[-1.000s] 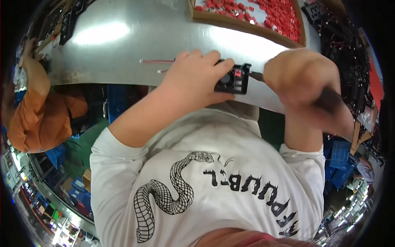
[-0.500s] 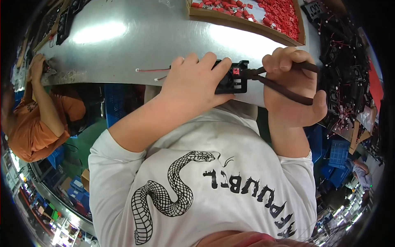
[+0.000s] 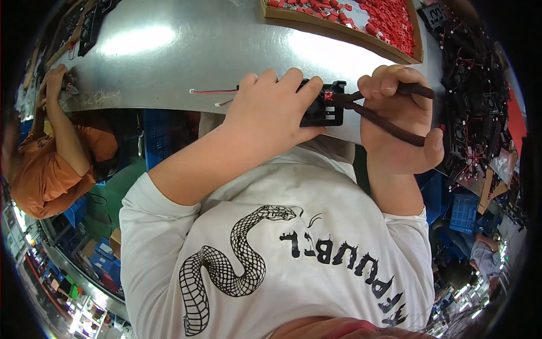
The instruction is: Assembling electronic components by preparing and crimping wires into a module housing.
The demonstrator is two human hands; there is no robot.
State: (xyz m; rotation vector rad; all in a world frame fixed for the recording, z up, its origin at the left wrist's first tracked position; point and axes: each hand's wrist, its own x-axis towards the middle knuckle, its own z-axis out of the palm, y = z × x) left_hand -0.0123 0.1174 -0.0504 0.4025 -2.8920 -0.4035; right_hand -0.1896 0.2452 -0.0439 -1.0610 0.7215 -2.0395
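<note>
My left hand (image 3: 270, 107) is closed over a black plastic housing (image 3: 333, 118) at the table's near edge, covering most of it. Thin wires with small white connectors (image 3: 210, 91) stick out to its left. A small red part (image 3: 328, 96) shows near the housing's right end. My right hand (image 3: 398, 113) grips dark-handled pliers (image 3: 389, 124), handles spread apart. The jaws point left and meet the housing at the red part; whether they pinch it I cannot tell.
A shallow cardboard box (image 3: 339, 29) of red parts lies at the far side. Black housings with wires (image 3: 474, 107) are heaped on the right. More black parts (image 3: 90, 34) lie far left. On the left a person in orange (image 3: 51, 169) works at the table (image 3: 186, 62).
The plier jaws now overlap the red part on the housing, having moved slightly left relative to it. Both hands otherwise keep their grips.
</note>
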